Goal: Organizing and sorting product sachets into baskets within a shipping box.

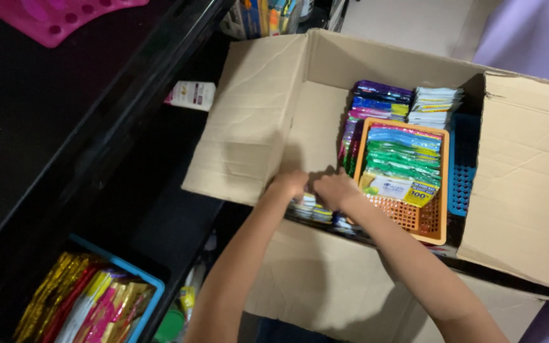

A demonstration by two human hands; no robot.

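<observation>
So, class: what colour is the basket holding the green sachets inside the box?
Orange. The basket shows best in the head view, beside the right hand.

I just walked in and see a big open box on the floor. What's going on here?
A person is reaching with both hands into an open cardboard box. The left hand and right hand are together on a small stack of packets at the near edge of the box. Beside them an orange basket holds green and blue packets, with a blue basket next to it. More packets stand at the back. How the fingers grip cannot be seen.
</observation>
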